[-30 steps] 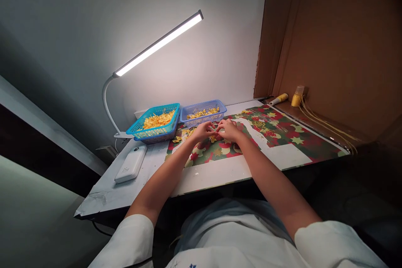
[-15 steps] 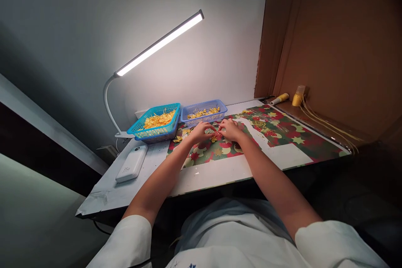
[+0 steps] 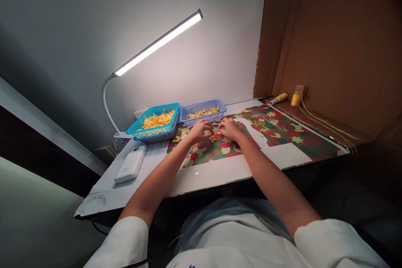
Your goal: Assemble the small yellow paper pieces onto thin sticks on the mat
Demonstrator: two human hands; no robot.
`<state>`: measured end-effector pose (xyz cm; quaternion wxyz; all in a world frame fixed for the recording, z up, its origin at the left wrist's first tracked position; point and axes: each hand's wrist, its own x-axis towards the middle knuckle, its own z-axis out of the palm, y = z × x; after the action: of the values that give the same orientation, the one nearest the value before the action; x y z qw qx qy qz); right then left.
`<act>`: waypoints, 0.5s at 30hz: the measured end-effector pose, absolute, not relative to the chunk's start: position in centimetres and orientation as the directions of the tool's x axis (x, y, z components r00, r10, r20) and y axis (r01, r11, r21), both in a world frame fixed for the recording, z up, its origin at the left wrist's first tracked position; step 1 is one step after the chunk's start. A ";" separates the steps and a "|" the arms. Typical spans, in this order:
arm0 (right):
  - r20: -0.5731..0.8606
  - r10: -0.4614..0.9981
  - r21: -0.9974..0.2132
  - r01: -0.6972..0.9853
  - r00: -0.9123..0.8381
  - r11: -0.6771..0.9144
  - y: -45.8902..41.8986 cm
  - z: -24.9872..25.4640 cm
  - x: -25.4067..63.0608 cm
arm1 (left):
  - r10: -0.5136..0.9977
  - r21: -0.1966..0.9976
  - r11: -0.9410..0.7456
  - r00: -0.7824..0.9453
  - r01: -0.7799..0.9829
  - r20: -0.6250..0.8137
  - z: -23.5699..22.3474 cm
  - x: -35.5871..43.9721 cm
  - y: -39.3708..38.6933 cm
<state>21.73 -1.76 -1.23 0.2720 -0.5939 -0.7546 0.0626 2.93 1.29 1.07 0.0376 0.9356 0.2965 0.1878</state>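
My left hand (image 3: 201,132) is closed, its fingertips pinched at a small yellow ribbon-like piece (image 3: 213,138) just above the patterned sheet. Just to the right, my right hand (image 3: 230,129) has its fingers curled and pressed together; what they hold, if anything, is too small to make out. A narrow gap separates the two hands. Beyond them stands a lavender basket (image 3: 203,106) with small yellow pieces in it. More yellow pieces (image 3: 177,138) lie on the sheet to the left of my left hand.
A turquoise basket (image 3: 129,130) of yellow strips sits at the left, stacked on a darker blue one. A white power bank (image 3: 131,164) lies in front. The lit lamp (image 3: 158,44) reaches overhead. Yellow-and-white tube (image 3: 279,99), small bottle (image 3: 297,95) and cords lie by the cardboard wall (image 3: 333,50).
My hands have drawn slightly apart from each other. The small yellow piece now shows more clearly below my left fingertips. The baskets and lamp stay in place.
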 end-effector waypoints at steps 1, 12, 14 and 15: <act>0.339 0.929 -0.421 0.859 -0.147 0.290 -1.8 -1.2 21.7 | 0.600 0.225 -0.799 0.720 0.558 0.348 1.1 3.1 1.4; 0.351 0.924 -0.403 0.866 -0.154 0.297 -1.6 -1.4 21.7 | 0.752 0.540 -0.613 0.635 0.577 0.175 0.4 4.8 3.2; 0.352 0.923 -0.406 0.863 -0.156 0.301 -1.4 -1.6 21.6 | 0.743 0.546 -0.621 0.644 0.562 0.183 0.2 4.7 3.3; 0.352 0.923 -0.406 0.863 -0.156 0.301 -1.4 -1.6 21.6 | 0.735 0.542 -0.631 0.652 0.556 0.187 0.1 4.7 3.4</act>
<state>21.63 -1.39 -1.60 0.2744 -0.5887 -0.7584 0.0545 4.66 3.41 0.06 0.2244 0.8806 0.3664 0.1997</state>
